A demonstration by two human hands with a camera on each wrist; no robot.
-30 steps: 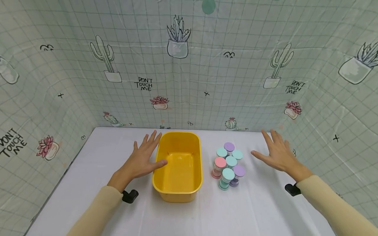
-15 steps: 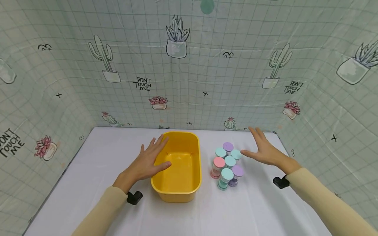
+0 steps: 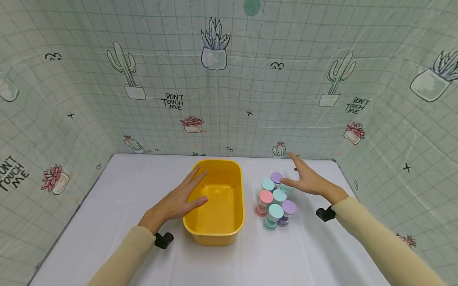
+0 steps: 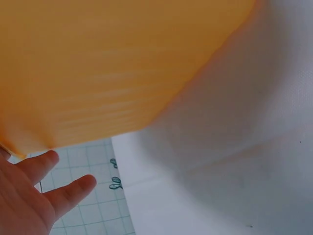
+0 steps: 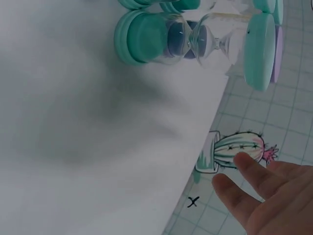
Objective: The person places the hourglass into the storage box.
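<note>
A yellow plastic bin stands on the white table. My left hand hovers at its left rim with fingers spread, holding nothing; whether it touches the rim I cannot tell. In the left wrist view, the bin's outer wall is above those fingers. Right of the bin stand several small hourglasses, with mint, purple and pink caps. My right hand, fingers extended and holding nothing, is over the back right of the group, partly hiding a mint hourglass. A mint hourglass shows upright beside it in the right wrist view.
The white table meets a gridded cloth backdrop printed with cacti at the back and sides. The hourglasses stand close together, a short gap from the bin's right side. Each wrist wears a black camera.
My right hand has moved left, from beside the hourglasses to above their back right side. The left hand has shifted slightly right, over the bin's edge. Bin and hourglasses have stayed put.
</note>
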